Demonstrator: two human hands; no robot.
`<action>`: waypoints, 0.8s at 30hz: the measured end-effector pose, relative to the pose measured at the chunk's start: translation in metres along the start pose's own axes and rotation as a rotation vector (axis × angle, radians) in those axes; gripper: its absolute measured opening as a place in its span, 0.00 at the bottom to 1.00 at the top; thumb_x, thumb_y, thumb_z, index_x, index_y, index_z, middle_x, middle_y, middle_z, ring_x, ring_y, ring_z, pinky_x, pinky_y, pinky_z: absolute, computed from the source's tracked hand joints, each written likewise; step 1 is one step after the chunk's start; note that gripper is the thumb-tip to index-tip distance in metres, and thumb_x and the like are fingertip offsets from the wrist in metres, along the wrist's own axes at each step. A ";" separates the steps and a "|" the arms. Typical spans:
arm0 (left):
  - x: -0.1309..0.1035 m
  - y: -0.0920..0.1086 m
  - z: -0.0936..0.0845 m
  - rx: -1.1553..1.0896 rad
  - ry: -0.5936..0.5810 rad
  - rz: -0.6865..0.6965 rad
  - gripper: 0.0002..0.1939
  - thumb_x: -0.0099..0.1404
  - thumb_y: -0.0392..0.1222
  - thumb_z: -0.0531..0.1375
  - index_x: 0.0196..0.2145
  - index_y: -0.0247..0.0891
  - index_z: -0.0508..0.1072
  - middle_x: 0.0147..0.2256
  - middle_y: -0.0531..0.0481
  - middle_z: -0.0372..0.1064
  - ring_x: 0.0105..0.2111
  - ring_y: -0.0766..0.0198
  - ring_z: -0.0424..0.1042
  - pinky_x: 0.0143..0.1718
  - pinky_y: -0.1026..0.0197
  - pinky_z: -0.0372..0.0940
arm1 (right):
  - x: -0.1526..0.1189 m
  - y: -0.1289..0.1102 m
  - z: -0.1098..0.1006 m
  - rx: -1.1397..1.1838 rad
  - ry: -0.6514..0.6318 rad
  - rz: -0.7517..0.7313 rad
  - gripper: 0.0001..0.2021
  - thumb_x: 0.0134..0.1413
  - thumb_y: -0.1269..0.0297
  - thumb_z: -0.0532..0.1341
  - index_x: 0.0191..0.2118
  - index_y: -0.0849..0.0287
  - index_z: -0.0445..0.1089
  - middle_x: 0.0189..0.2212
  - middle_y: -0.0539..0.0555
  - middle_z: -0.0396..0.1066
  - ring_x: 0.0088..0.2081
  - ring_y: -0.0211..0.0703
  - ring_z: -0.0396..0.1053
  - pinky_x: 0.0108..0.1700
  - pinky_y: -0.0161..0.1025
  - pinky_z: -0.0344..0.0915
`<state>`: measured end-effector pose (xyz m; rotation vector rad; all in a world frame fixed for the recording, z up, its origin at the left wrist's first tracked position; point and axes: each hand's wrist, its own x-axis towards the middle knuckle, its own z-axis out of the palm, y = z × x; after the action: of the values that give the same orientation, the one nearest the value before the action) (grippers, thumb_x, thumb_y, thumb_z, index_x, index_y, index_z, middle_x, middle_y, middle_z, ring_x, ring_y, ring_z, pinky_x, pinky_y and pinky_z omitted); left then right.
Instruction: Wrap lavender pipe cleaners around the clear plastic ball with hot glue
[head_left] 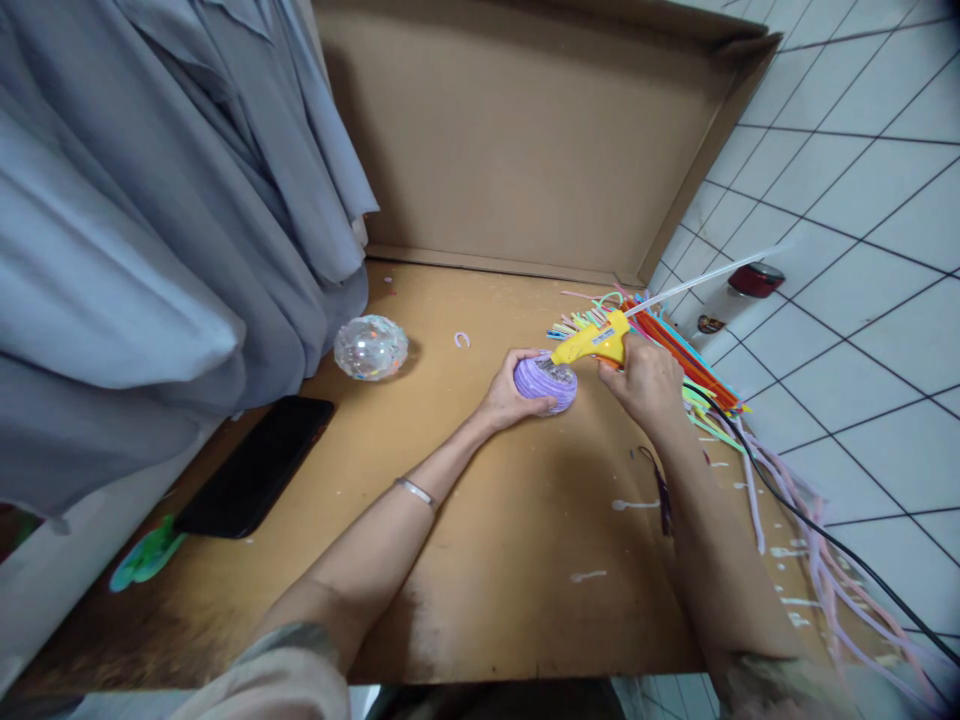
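Near the middle of the table, my left hand (511, 392) is wrapped round the left side of a purple ball (538, 388) covered in wound strands. A patch on the ball's top shows clear, shiny material. My right hand (651, 378) grips a yellow glue gun (596, 341) whose nozzle points left, at that patch; whether it touches is too small to tell. A long clear glue stick (705, 277) sticks out of the gun's back. Further left on the table sits a clear faceted ball (371, 348).
A black phone (256, 468) and a green object (148, 555) lie at the left by a grey curtain (150, 220). Coloured pipe cleaners (679, 350) and a black cable (817, 530) lie along the right edge. A cardboard box (517, 140) stands behind; a red-lidded bottle (726, 303) is at the back right.
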<state>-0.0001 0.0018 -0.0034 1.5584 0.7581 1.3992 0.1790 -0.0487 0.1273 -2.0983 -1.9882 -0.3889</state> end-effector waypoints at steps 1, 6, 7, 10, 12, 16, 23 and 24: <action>0.000 0.000 0.000 0.003 -0.005 -0.001 0.40 0.41 0.46 0.76 0.51 0.41 0.65 0.54 0.41 0.70 0.55 0.51 0.72 0.59 0.48 0.66 | 0.000 0.000 -0.001 -0.001 -0.004 0.000 0.14 0.57 0.59 0.57 0.43 0.62 0.72 0.37 0.64 0.76 0.37 0.54 0.70 0.31 0.39 0.50; 0.000 0.002 0.000 -0.004 -0.013 0.002 0.40 0.41 0.45 0.76 0.50 0.40 0.65 0.55 0.40 0.70 0.56 0.50 0.72 0.59 0.47 0.65 | 0.000 0.001 -0.003 -0.001 0.000 -0.014 0.14 0.57 0.59 0.56 0.43 0.62 0.71 0.37 0.63 0.76 0.37 0.54 0.70 0.32 0.39 0.50; 0.000 0.002 0.000 -0.011 -0.015 0.001 0.40 0.41 0.45 0.76 0.50 0.40 0.65 0.55 0.40 0.70 0.56 0.50 0.72 0.59 0.47 0.65 | 0.000 0.001 -0.003 -0.001 -0.007 -0.011 0.14 0.58 0.59 0.56 0.43 0.62 0.71 0.37 0.63 0.76 0.38 0.54 0.70 0.32 0.39 0.51; 0.000 0.003 0.000 -0.022 -0.024 -0.007 0.40 0.42 0.45 0.76 0.50 0.40 0.65 0.55 0.40 0.70 0.56 0.50 0.72 0.59 0.47 0.65 | -0.001 0.000 -0.004 -0.005 -0.035 0.002 0.15 0.58 0.59 0.57 0.44 0.63 0.72 0.38 0.64 0.75 0.38 0.54 0.70 0.32 0.39 0.51; 0.000 0.003 0.000 -0.023 -0.025 -0.006 0.39 0.42 0.45 0.75 0.50 0.40 0.64 0.55 0.40 0.70 0.56 0.50 0.72 0.59 0.48 0.65 | -0.001 0.000 -0.005 -0.007 -0.039 0.003 0.14 0.58 0.59 0.56 0.44 0.63 0.72 0.38 0.64 0.75 0.38 0.54 0.70 0.32 0.39 0.51; 0.000 0.003 0.000 -0.024 -0.025 0.002 0.40 0.42 0.46 0.75 0.50 0.40 0.64 0.55 0.39 0.69 0.56 0.49 0.71 0.60 0.46 0.64 | 0.000 0.000 -0.004 -0.004 -0.028 0.000 0.14 0.58 0.59 0.57 0.44 0.63 0.71 0.37 0.64 0.75 0.37 0.54 0.69 0.32 0.39 0.50; 0.000 0.002 0.001 -0.051 -0.024 -0.028 0.42 0.40 0.47 0.76 0.51 0.40 0.64 0.56 0.40 0.68 0.56 0.49 0.69 0.60 0.47 0.62 | 0.000 0.001 -0.001 0.007 -0.001 -0.009 0.14 0.57 0.59 0.56 0.43 0.63 0.71 0.35 0.63 0.74 0.35 0.52 0.68 0.31 0.39 0.49; 0.000 0.002 0.001 -0.058 -0.026 -0.026 0.42 0.40 0.47 0.76 0.51 0.40 0.64 0.56 0.40 0.68 0.56 0.49 0.70 0.60 0.47 0.63 | 0.000 0.001 -0.002 0.008 -0.004 -0.006 0.15 0.57 0.59 0.57 0.43 0.63 0.71 0.35 0.63 0.74 0.35 0.52 0.68 0.31 0.39 0.49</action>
<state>0.0006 0.0006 -0.0015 1.5142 0.7141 1.3672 0.1796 -0.0488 0.1290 -2.0909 -1.9952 -0.3773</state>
